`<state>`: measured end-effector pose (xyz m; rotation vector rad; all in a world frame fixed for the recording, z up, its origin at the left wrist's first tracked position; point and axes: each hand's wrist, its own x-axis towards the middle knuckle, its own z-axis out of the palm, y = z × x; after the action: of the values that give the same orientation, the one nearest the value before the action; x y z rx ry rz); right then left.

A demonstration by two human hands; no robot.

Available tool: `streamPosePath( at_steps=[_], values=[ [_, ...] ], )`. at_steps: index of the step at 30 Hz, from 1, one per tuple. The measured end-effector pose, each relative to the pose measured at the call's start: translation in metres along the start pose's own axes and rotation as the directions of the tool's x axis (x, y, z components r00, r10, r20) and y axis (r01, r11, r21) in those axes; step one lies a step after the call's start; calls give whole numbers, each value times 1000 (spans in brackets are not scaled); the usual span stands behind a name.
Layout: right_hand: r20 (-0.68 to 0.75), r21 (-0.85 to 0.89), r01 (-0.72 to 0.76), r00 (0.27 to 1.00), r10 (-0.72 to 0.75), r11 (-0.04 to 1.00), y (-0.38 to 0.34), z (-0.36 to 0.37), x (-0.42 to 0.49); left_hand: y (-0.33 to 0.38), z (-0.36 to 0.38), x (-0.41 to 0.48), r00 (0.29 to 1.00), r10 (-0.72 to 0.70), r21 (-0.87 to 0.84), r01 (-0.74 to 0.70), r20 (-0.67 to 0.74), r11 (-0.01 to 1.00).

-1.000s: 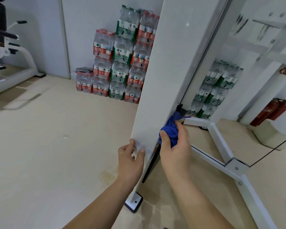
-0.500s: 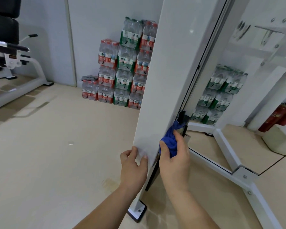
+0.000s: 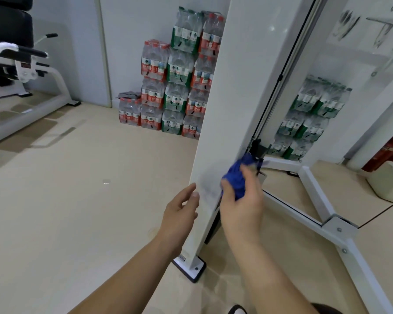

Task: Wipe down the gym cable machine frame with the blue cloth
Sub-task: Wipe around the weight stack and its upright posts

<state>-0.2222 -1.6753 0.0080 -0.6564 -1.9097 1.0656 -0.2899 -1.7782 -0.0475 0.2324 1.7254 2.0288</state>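
Note:
The cable machine's white upright post [image 3: 236, 91] rises from a black-edged foot plate on the floor, in the middle of the view. My right hand [image 3: 243, 202] grips a bunched blue cloth [image 3: 237, 175] and holds it against the post's right edge, low down. My left hand [image 3: 182, 211] is at the post's left edge with relaxed fingers, the fingertips near the edge; contact is unclear. The machine's white base rails [image 3: 315, 200] run off to the right along the floor.
Stacked packs of bottled water [image 3: 175, 87] stand against the wall behind the post, mirrored on the right. Another gym machine [image 3: 21, 64] stands at far left. A red fire extinguisher [image 3: 388, 150] is at the right edge. Beige floor [image 3: 77, 200] lies open to the left.
My left hand has slid off the post's face to its left edge and loosened. My right hand with the cloth has shifted slightly up the right edge. The view has tilted upward.

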Motion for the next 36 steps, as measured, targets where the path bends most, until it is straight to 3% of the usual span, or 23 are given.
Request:
streamPosePath(
  at_steps=[2, 3, 7, 12, 13, 14, 16, 17, 18, 19, 21, 23, 28, 31, 36],
  values=[
    [166, -53, -200, 964, 206, 978, 26, -3, -25, -1, -1, -11, 993, -77, -58, 83, 93, 995],
    [205, -76, -228, 949, 239, 971, 31, -5, -34, -4, -2, -17, 983, -116, -79, 128, 143, 989],
    [388, -47, -198, 899, 201, 979, 17, -11, -45, -15, -4, -31, 942, -137, -199, 204, 307, 958],
    [714, -156, -363, 601, 359, 919, -13, -32, -35, -4, -16, -37, 951, -114, -238, 186, 288, 953],
    [735, -203, -334, 569, 369, 920, -14, -36, -27, -4, -21, -35, 960, -110, -197, 164, 259, 967],
    [723, -238, -294, 583, 371, 926, -14, -39, -18, -4, -25, -33, 971, -105, -153, 139, 213, 978],
    [587, -346, -43, 769, 252, 937, -12, -43, -2, 1, -34, -27, 992, -92, -70, 98, 82, 993],
    [502, -408, 158, 862, 76, 899, -13, -44, 3, 6, -38, -24, 997, -74, -24, 75, 9, 997],
    [448, -424, 367, 880, -161, 828, -13, -42, 6, 12, -42, -20, 997, -46, 18, 47, -63, 999],
    [424, -397, 555, 817, -390, 731, -14, -37, 8, 21, -46, -17, 991, -13, 50, 19, -132, 999],
    [431, -358, 770, 638, -638, 528, -20, -25, 17, 40, -51, -6, 977, 57, 117, -34, -204, 993],
    [469, -391, 843, 529, -707, 370, -23, -10, 35, 57, -51, 9, 974, 127, 163, -96, -189, 982],
    [502, -594, 804, 403, -765, 33, 2, 3, 82, 58, -28, 45, 975, 216, 201, -202, -47, 958],
    [464, -576, 817, 316, -828, -12, 15, 4, 92, 39, -10, 46, 980, 189, 155, -178, -60, 972],
    [397, -566, 824, 270, -877, -3, 19, 12, 98, 30, -1, 43, 989, 110, 195, -88, -101, 977]
  ],
)
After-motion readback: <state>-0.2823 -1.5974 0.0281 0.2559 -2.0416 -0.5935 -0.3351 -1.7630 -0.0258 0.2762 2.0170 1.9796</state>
